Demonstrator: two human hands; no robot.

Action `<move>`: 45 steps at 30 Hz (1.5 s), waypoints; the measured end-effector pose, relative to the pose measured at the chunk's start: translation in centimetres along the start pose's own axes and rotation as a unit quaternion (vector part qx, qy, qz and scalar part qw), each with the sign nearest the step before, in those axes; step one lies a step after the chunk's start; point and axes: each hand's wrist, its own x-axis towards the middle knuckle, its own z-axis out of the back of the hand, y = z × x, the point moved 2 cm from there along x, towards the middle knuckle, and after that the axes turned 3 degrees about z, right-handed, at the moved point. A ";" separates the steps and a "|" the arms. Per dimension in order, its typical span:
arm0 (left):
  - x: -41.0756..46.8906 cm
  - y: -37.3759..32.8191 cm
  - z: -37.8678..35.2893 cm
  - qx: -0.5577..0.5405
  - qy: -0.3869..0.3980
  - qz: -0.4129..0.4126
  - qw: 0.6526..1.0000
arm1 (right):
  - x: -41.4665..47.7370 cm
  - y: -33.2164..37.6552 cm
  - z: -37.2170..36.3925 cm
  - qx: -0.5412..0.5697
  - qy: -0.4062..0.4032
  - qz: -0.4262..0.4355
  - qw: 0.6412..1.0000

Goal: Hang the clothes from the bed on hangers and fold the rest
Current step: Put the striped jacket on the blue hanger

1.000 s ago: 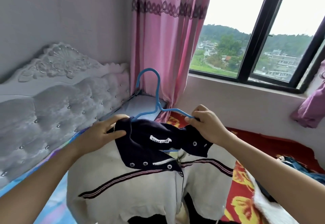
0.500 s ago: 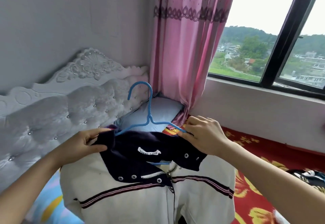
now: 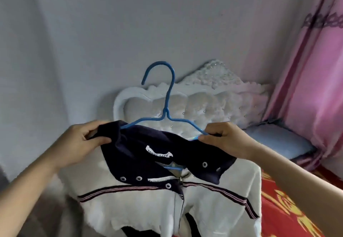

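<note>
Since the earlier frame, the view had swung off the window, and the jacket (image 3: 144, 209) now hung before the headboard (image 3: 213, 104), from centre down toward 6 o'clock. Its navy collar (image 3: 141, 153) draped over the blue hanger (image 3: 165, 113), whose hook stood at 12 o'clock. At 9 o'clock of the collar, the left hand (image 3: 78, 143) pinched collar fabric between thumb and curled fingers. At 3 o'clock, the right hand (image 3: 226, 140) pinched the hanger's shoulder end with the collar edge. The fleece looked soft, light and limp, and likely to slide on smooth wire. Take hold at the shoulders or the hook's neck. A pink curtain (image 3: 311, 88) hung at 2 o'clock, and a red bedspread (image 3: 284, 214) lay at 4 o'clock.
</note>
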 end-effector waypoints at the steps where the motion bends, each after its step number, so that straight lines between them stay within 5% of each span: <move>1: -1.7 0.3 1.9 0.022 -0.030 0.018 0.999 | 0.9 1.7 -1.0 0.017 0.021 0.026 0.999; 6: -11.2 -1.1 12.7 0.112 -0.180 0.081 0.974 | 3.9 12.8 -5.2 0.104 0.152 0.147 0.972; 10: -16.0 -2.6 20.3 0.195 -0.287 0.086 0.934 | 5.2 21.1 -8.0 0.197 0.163 0.189 0.948; 15: -20.3 0.7 28.9 0.283 -0.383 0.168 0.863 | 7.0 28.8 -12.6 0.282 0.150 0.134 0.938; 20: -27.2 5.4 36.9 0.253 -0.437 0.225 0.833 | 8.4 36.0 -18.5 0.323 0.168 0.066 0.929; 26: -34.3 10.4 46.4 0.231 -0.441 0.291 0.817 | 9.0 44.4 -24.5 0.392 0.186 0.015 0.901; 32: -36.5 13.2 52.1 0.227 -0.439 0.301 0.815 | 12.0 51.5 -26.9 0.456 0.114 -0.017 0.883; 45: -31.2 20.1 63.5 0.346 -0.430 0.320 0.770 | 26.8 62.7 -31.6 0.431 0.032 0.144 0.890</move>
